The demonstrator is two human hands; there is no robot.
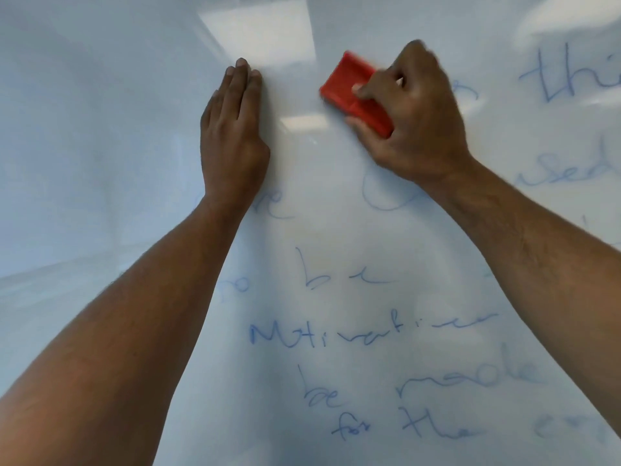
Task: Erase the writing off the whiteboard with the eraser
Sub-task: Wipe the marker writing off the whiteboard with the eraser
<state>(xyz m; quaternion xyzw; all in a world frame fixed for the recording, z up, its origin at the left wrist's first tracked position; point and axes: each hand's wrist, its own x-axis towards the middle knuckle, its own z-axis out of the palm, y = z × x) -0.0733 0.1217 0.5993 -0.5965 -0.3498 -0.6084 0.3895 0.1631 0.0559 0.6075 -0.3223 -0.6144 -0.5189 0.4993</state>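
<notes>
The whiteboard [100,129] fills the whole view. Blue handwriting [336,334] covers its lower middle and right side, with more blue words at the upper right. My right hand [416,119] grips a red eraser [349,92] and presses it against the board near the top centre; the hand is slightly blurred. My left hand [235,129] lies flat on the board to the left of the eraser, fingers straight and close together, holding nothing. The board's left part and the patch between my hands show no writing.
Bright reflections of ceiling lights [258,35] show on the glossy board near the top. My two forearms reach up from the bottom corners and cover part of the writing.
</notes>
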